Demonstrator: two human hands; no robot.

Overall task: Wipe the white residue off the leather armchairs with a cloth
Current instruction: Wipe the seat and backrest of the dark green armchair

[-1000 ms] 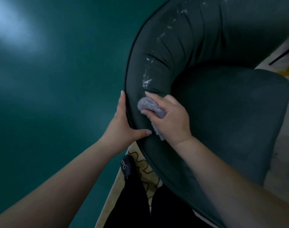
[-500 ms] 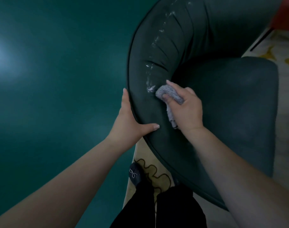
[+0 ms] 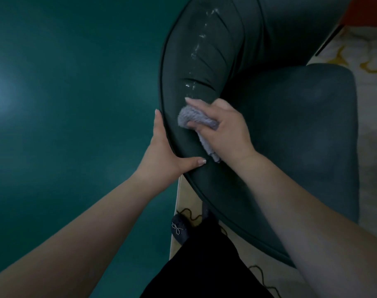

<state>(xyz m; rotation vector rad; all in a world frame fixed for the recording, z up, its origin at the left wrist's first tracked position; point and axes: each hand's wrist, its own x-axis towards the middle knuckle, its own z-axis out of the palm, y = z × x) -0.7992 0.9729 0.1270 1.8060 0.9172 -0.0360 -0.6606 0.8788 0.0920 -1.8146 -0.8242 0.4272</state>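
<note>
One cloth (image 3: pixel 196 118) has slid back toward the left hand (image 3: pixel 161 155).

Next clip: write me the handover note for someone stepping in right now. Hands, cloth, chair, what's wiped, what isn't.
Right hand: grips the bunched grey cloth and presses it on the armchair's padded backrest.
Left hand: braces the backrest's outer edge, fingers straight, thumb lying on top of the rim.
Done: the padding around and below the cloth shows no white marks.
Left: a trail of white residue runs from just above the cloth up along the backrest toward the top of the frame. The seat cushion looks clean, though the light is dim.
</note>
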